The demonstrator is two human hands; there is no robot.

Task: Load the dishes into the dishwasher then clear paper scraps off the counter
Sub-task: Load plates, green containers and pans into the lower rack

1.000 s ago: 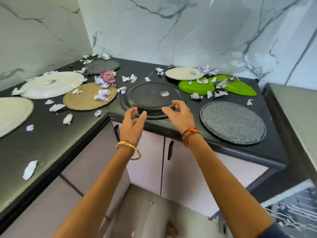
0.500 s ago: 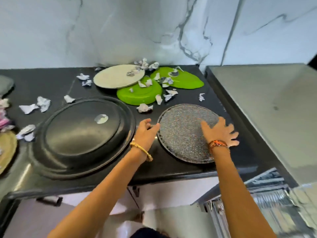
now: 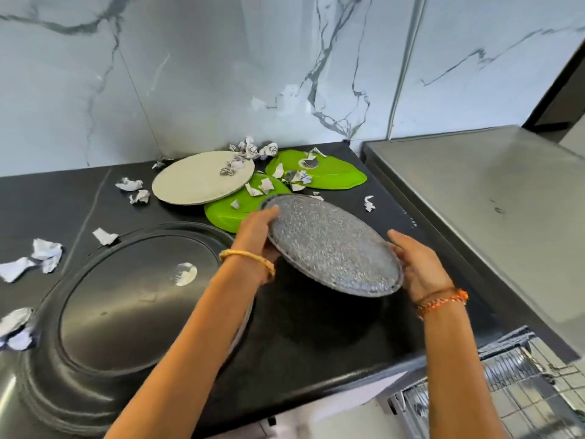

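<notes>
Speckled grey, the plate [image 3: 332, 245] is up off the counter [image 3: 316, 327] and tilted, far edge high, held between both hands. The left hand [image 3: 256, 236] grips its left rim, thumb over the top near the far edge and fingers hidden underneath; the right hand [image 3: 418, 267] cups the right rim, fingers curled under and thumb along the edge. Both grips sit on the rim alone, so the step in hand looks like carrying this plate to the rack [image 3: 506, 384], which shows open below and right of the right hand.

To do it well, I judge the plate should stay in both hands until it clears the counter edge, then swing down to the right and turn upright so it slips edge-first between the rack wires. No scraps [image 3: 133, 191] lie on it, so nothing should spill on the way.

Just beyond the left hand lie two green plates [image 3: 335, 175] and a pale one [image 3: 196, 182], all littered with crumpled paper; these would want tipping clean before loading. Left of the left forearm sits a large black tray [image 3: 126, 299] with one bit of paper on it, and more scraps lie further left. A grey steel top [image 3: 490, 217] runs beyond the right hand, above the rack
</notes>
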